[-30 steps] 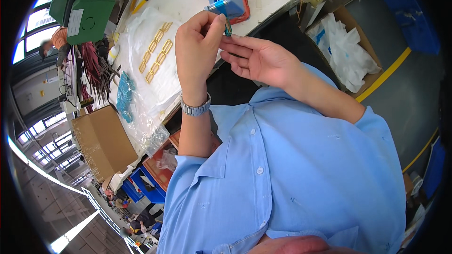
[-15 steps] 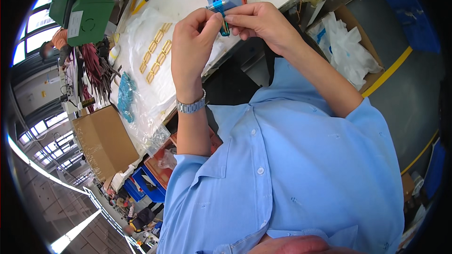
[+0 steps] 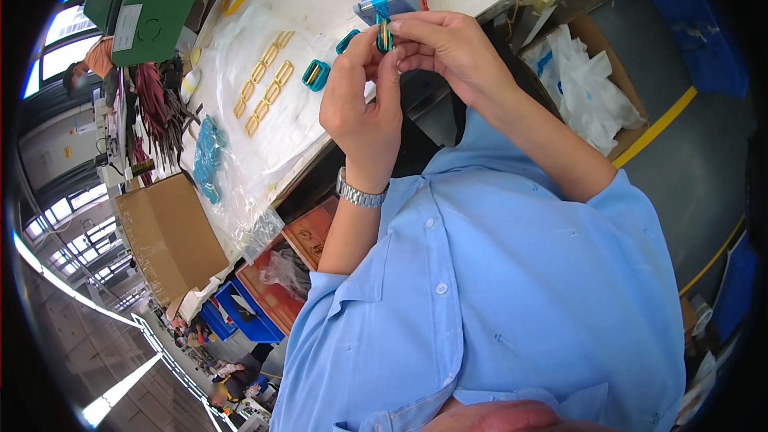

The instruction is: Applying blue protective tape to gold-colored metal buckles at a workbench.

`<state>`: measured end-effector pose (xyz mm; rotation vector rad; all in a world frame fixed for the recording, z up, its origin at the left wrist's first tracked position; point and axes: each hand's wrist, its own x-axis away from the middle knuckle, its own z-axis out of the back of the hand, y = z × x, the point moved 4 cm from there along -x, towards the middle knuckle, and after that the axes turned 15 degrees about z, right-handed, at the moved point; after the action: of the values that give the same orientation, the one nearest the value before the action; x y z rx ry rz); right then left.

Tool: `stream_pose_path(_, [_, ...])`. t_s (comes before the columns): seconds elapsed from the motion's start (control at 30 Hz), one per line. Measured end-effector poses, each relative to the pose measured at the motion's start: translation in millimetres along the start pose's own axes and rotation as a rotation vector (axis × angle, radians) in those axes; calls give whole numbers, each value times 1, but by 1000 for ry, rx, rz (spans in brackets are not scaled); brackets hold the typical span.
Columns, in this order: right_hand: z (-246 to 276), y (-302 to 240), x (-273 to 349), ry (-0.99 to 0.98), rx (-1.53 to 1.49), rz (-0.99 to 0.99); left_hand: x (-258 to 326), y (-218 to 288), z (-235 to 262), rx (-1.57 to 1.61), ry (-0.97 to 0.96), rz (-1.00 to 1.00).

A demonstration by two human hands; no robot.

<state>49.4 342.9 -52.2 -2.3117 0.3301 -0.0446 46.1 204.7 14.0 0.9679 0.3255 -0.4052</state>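
Note:
At the front edge of the table, both my hands are closed on a gold buckle (image 3: 385, 37) partly covered in teal film. My left hand (image 3: 360, 104) pinches it from the left, thumb and forefinger together. My right hand (image 3: 456, 52) holds it from the other side with its fingertips. Just beyond the fingers is a light blue tape dispenser (image 3: 394, 5), and blue tape (image 3: 380, 6) runs from its front toward the buckle. Two teal-wrapped buckles (image 3: 316, 74) lie left of my left hand, one partly behind it. Farther left, bare gold buckles (image 3: 258, 72) lie in two rows.
Left on the table are plastic sheeting (image 3: 248, 172), a bundle of teal pieces (image 3: 210, 156) and a yellow-handled tool (image 3: 238, 4). A green machine housing (image 3: 144, 12) stands far left above a cardboard box (image 3: 172, 236). White plastic bags (image 3: 588, 88) fill a carton at right.
My left hand has shifted right and slightly down with its wrist turned, uncovering the teal-wrapped buckles. The held buckle now stands more upright below the dispenser. My right hand has barely moved.

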Motion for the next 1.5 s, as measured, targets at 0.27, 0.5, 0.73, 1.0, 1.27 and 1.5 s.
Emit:
stream_pose_path(0.27, [-4,10,20,200,-163,-238,-10,5,2,-60,30,-81])
stream_pose_path(0.5, [4,22,17,302,-331,-352,-46,9,5,-158,-156,-14])
stream_pose_path(0.73, [11,10,-4,67,-193,-259,-65,15,8,-209,-341,7])
stream_pose_path(1.0, [10,10,-11,-25,36,-107,-66,19,8,-234,-390,49])
stream_pose_path(1.27, [49,48,42,123,-268,-425,-15,3,-20,-168,-363,-44])
stream_pose_path(1.5, [28,-8,51,-210,338,-187,23,-19,13,255,-469,476])
